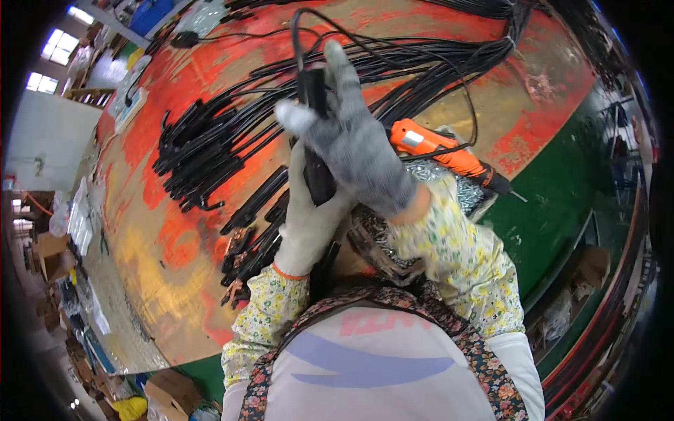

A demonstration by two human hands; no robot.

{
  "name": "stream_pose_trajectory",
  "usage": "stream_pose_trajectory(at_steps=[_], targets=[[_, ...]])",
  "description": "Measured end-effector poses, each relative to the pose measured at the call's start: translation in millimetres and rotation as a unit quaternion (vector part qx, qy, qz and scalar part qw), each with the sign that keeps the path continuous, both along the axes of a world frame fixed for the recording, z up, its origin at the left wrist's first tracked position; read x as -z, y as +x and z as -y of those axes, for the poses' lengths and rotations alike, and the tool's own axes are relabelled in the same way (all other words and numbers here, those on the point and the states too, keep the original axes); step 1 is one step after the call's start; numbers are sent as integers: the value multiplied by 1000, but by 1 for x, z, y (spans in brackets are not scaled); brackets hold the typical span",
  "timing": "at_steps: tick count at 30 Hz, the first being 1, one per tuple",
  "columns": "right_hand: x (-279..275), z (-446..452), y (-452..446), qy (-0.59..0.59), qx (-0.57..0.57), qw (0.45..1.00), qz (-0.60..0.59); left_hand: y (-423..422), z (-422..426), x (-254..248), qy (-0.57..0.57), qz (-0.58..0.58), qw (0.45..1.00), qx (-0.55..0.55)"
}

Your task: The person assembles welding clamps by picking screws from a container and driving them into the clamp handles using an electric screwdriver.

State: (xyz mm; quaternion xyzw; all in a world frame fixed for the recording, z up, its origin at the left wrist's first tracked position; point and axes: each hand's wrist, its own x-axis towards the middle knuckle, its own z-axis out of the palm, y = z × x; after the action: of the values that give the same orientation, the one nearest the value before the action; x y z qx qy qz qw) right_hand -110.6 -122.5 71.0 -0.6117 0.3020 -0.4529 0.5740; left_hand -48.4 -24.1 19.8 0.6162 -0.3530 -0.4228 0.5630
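Note:
My left hand, in a pale glove with an orange cuff, is wrapped round the lower part of a black plastic handle. The handle stands roughly upright in front of my chest, and a black cable loops out of its top. My right hand, in a grey glove, lies across the handle's upper part. Its thumb crosses in front and its long fingers point up along the far side; part of the grip is hidden. Close to my right wrist lies an orange electric screwdriver, its bit pointing right.
Bundled black cables stretch across the worn red tabletop. Several black handles lie in a pile at the left. Copper-coloured metal pieces lie near my left forearm. Loose screws fill a container under the screwdriver.

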Motion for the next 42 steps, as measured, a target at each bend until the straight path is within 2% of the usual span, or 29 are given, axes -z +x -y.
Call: stream_pose_trajectory(at_steps=[1,2,3,4,6,7,8,9,11,14,15,16,18,19,20,21,22,23,24,25,26,27,29,31,32,33,35,38,42], targets=[[11,0,-16,-123,39,991,-48,-6,-1,-13,57,-95,994,-7],[19,2,-40,-198,47,975,-95,-13,-1,-25,113,-182,977,-25],[28,4,-64,-272,62,951,-137,-10,-4,-27,114,-222,968,-34],[34,8,-97,-301,47,936,-178,-6,-6,-25,115,-263,957,-45],[57,12,-153,-285,132,905,-286,-3,-8,-15,75,-319,941,-89],[68,12,-179,-299,170,861,-374,-12,-4,-23,80,-318,932,-156],[76,12,-197,-309,207,809,-456,-14,0,-25,88,-336,923,-165],[80,12,-202,-323,211,783,-488,-15,3,-27,95,-354,914,-175],[87,9,-208,-346,209,731,-550,-5,-5,-11,120,-435,888,-89],[96,23,-198,-365,153,744,-538,-5,-14,5,125,-481,868,-15],[99,29,-194,-388,138,724,-554,-10,-19,8,113,-539,835,-6],[100,35,-192,-375,120,730,-559,-17,-19,-2,150,-504,850,10],[92,46,-192,-353,87,738,-568,-19,-26,3,134,-485,862,63],[83,46,-193,-333,96,780,-522,-17,-27,4,124,-484,864,59],[73,44,-194,-305,115,848,-418,-14,-27,4,114,-484,866,56],[74,48,-200,-211,146,911,-322,-12,-27,5,106,-485,867,52],[46,43,-197,-191,154,945,-216,-11,-24,4,128,-456,880,40],[43,48,-219,-149,191,953,-181,-12,-17,3,151,-427,891,29],[13,38,-216,-49,185,978,-85,-12,-11,3,174,-396,901,20],[1,42,-226,1,104,995,5,-15,-5,14,134,-396,908,24],[-6,36,-227,57,83,990,99,-16,-2,16,140,-400,905,21],[-8,36,-224,44,31,982,183,-16,1,16,147,-405,902,18],[-3,24,-218,59,4,964,260,-13,1,19,166,-425,890,27],[14,9,-207,65,14,960,272,-13,-3,20,148,-447,882,3],[24,2,-200,40,36,972,231,-13,-5,21,137,-458,878,-9],[30,-3,-186,0,61,971,232,-10,-9,29,111,-526,843,-7],[45,-10,-186,15,0,971,238,-13,-4,23,120,-461,879,-22],[42,-21,-170,22,67,958,279,-14,-5,31,119,-406,906,6],[51,-23,-176,-9,41,974,223,-15,-4,34,141,-372,917,13]])
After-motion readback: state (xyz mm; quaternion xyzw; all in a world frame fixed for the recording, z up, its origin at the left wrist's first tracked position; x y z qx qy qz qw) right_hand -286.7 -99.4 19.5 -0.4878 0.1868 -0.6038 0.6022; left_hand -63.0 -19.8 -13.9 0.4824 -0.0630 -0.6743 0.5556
